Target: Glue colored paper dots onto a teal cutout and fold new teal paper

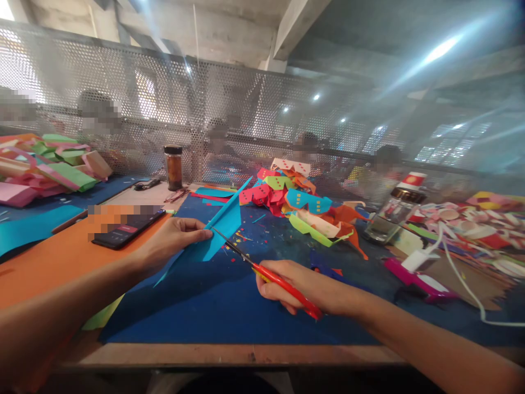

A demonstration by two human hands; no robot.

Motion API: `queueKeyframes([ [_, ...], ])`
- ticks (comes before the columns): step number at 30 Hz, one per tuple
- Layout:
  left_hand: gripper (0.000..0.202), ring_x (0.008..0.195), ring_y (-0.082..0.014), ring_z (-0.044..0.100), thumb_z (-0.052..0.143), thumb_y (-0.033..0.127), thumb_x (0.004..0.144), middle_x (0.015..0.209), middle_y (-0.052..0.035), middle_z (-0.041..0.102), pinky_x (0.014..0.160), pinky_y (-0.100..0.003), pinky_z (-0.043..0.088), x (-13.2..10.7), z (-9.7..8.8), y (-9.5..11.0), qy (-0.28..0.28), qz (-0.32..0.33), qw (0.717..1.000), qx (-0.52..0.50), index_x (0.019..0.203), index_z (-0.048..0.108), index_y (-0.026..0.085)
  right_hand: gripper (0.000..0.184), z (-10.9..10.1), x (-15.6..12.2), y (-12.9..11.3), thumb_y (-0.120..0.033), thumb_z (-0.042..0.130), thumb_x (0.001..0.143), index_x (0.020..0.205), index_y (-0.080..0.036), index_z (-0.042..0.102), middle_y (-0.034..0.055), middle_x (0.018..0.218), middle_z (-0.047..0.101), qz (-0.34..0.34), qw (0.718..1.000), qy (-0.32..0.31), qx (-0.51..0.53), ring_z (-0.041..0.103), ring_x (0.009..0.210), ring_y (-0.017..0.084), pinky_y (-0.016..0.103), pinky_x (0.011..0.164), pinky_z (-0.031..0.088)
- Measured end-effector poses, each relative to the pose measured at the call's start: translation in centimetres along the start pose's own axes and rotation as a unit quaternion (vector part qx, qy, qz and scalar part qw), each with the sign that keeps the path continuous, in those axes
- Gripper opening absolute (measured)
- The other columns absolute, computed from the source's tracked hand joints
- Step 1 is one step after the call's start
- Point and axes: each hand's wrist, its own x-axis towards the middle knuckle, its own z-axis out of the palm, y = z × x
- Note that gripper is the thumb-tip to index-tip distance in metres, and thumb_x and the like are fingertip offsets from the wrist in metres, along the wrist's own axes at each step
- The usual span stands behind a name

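Observation:
A folded sheet of bright blue paper (227,221) is pinched between the thumb and fingers of my left hand (186,232), held up off the table at a slant. My right hand (283,284) grips red-handled scissors (289,289). The scissor blades point left and reach the paper's edge close to my left fingertips. How far the blades are parted is hard to make out. Small paper scraps (241,241) lie on the dark blue mat (197,317) beneath. Beyond my hands sits a heap of coloured paper cut-outs (274,191) with small square holes.
A phone (129,227) rests on orange paper (49,268) at left. Behind it stands a dark-lidded jar (173,168). On the right are a glass bottle (383,213), a magenta device (422,280) and a white cable (463,282). People sit beyond a perforated metal screen (246,104).

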Motion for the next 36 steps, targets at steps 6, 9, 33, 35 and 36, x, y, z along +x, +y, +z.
queueKeyframes([
  [6, 0.029, 0.045, -0.0102, 0.053, 0.08, 0.044, 0.069, 0.057, 0.0016, 0.067, 0.046, -0.022, 0.038, 0.02, -0.08, -0.12, -0.012, -0.002, 1.0, -0.009, 0.07, 0.066, 0.018, 0.016, 0.07, -0.09, 0.15, -0.027, 0.046, 0.096, 0.083, -0.019, 0.048, -0.0054, 0.068, 0.046, 0.001, 1.0, 0.001, 0.007, 0.042, 0.047, 0.005, 0.016, 0.045, 0.037],
  [9, 0.03, 0.045, -0.0096, 0.053, 0.08, 0.044, 0.069, 0.056, 0.0018, 0.066, 0.045, -0.021, 0.037, 0.0, -0.06, -0.03, -0.01, -0.002, 1.0, -0.009, 0.069, 0.066, 0.017, 0.017, 0.17, -0.11, 0.17, -0.028, 0.046, 0.097, 0.083, -0.019, 0.048, -0.0054, 0.067, 0.047, 0.001, 1.0, 0.007, 0.007, 0.042, 0.047, 0.005, 0.017, 0.045, 0.037],
  [33, 0.03, 0.045, -0.0098, 0.055, 0.081, 0.044, 0.069, 0.057, 0.0012, 0.069, 0.044, -0.02, 0.038, 0.07, -0.13, -0.06, -0.013, -0.013, 1.0, -0.012, 0.071, 0.067, 0.017, 0.019, 0.3, -0.11, -0.03, -0.02, 0.043, 0.096, 0.077, -0.019, 0.046, -0.0059, 0.061, 0.046, -0.003, 1.0, 0.014, -0.006, 0.044, 0.045, 0.005, 0.017, 0.046, 0.037],
  [35, 0.03, 0.045, -0.0097, 0.055, 0.081, 0.043, 0.07, 0.058, 0.0011, 0.069, 0.045, -0.02, 0.038, 0.03, -0.1, -0.03, -0.013, -0.016, 1.0, -0.012, 0.071, 0.067, 0.017, 0.018, 0.34, -0.13, -0.08, -0.017, 0.043, 0.094, 0.076, -0.019, 0.046, -0.006, 0.06, 0.046, 0.001, 1.0, 0.018, -0.013, 0.043, 0.045, 0.005, 0.017, 0.046, 0.037],
  [36, 0.03, 0.045, -0.0097, 0.055, 0.081, 0.043, 0.07, 0.058, 0.0011, 0.069, 0.045, -0.02, 0.038, 0.0, -0.08, 0.0, -0.013, -0.017, 1.0, -0.012, 0.071, 0.067, 0.017, 0.018, 0.36, -0.13, -0.1, -0.016, 0.043, 0.093, 0.075, -0.019, 0.045, -0.0061, 0.059, 0.047, 0.002, 1.0, 0.019, -0.016, 0.043, 0.044, 0.005, 0.017, 0.046, 0.037],
])
